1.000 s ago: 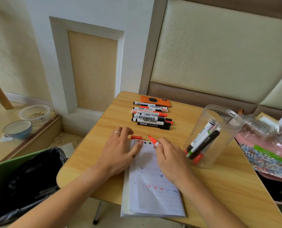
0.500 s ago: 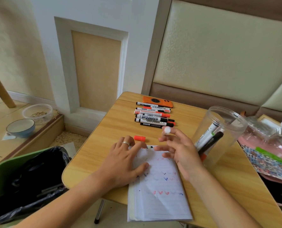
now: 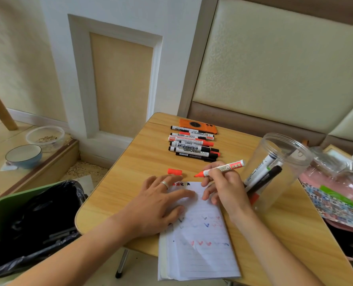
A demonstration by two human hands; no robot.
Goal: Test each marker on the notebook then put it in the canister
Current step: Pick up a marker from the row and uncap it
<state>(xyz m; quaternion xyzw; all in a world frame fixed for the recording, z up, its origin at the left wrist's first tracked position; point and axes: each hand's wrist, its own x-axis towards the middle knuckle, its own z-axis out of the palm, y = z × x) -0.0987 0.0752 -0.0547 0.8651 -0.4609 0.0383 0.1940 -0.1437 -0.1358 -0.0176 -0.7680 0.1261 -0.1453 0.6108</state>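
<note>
My right hand (image 3: 225,188) grips an uncapped red marker (image 3: 223,168), its tip pointing left just above the top edge of the lined notebook (image 3: 200,250). Flat on the notebook's upper left lies my left hand (image 3: 157,205), fingers spread, a ring on one finger. The marker's red cap (image 3: 174,172) sits on the table beyond that hand. Several capped markers (image 3: 192,145) lie in a row farther back. To the right stands the clear canister (image 3: 278,168) with a few markers in it.
An orange phone (image 3: 198,126) lies behind the marker row on the wooden table (image 3: 142,162). A green bin with a black bag (image 3: 27,221) stands at the left. Bowls (image 3: 24,155) sit on the floor. Clutter and a pink item (image 3: 336,190) fill the right side.
My right hand turned the red marker from upright to lying level, tip pointing left over the notebook's top. My left hand stayed flat on the page.
</note>
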